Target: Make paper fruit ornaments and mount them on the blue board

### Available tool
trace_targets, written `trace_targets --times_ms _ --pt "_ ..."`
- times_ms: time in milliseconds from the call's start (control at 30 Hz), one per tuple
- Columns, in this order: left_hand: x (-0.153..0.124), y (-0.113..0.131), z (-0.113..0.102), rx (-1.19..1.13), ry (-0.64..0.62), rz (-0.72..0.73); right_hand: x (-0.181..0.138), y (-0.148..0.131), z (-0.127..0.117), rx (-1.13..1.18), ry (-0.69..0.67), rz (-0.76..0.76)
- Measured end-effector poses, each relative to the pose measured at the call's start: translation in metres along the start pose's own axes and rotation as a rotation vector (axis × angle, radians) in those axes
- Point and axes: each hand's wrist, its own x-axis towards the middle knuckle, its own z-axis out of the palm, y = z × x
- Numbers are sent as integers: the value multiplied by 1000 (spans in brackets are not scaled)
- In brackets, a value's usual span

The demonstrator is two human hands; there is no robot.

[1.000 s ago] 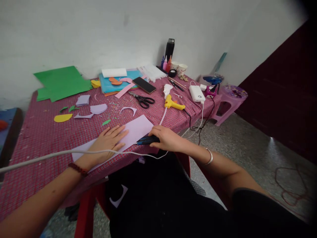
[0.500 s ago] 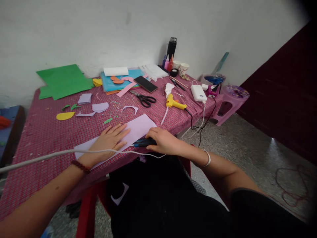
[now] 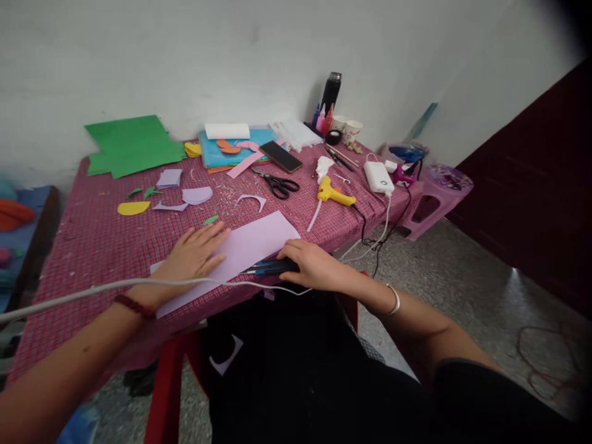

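Head camera: Green paper sheets [image 3: 136,148] lie overlapped at the far left of a counter [image 3: 95,237] covered in red checked cloth, with a yellow paper cutout [image 3: 134,208] in front of them and a small lilac paper stack [image 3: 169,179] to their right. A person's left hand [image 3: 194,251], released and spread, rests palm down on a lilac sheet [image 3: 261,237] lying aslant along the counter's near edge, while a white cable [image 3: 111,285] crosses the view in front of the wrist. Just beyond the fingers sits a green paper leaf [image 3: 211,219]. At the sheet's near edge, a blue-and-black hand tool [image 3: 266,269] points left, its exact type hidden by the grip of the right hand [image 3: 317,265], fingers and thumb closed about its right end. Black-handled scissors [image 3: 280,186] lie beyond the sheet, near a dark phone [image 3: 280,156]. Farther right are a yellow glue gun [image 3: 340,196] and a white boxy device [image 3: 378,177], with a pink plastic stool [image 3: 430,196] standing beside the counter.
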Motion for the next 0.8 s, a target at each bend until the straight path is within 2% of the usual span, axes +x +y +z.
trace_targets --times_ms 100,200,467,600,800 --pt "-20 -17 2 29 -45 -93 0 -1 0 -5 3 3" --pt "-32 -24 6 61 -57 -129 6 -3 4 -37 12 -8" --pt "-30 -20 8 58 -12 -109 16 -3 6 -79 -7 -152" --pt "-31 -21 9 51 6 -109 12 -1 4 -58 -10 -140" --pt "-31 -19 8 52 24 -105 23 -16 15 -83 0 -114"
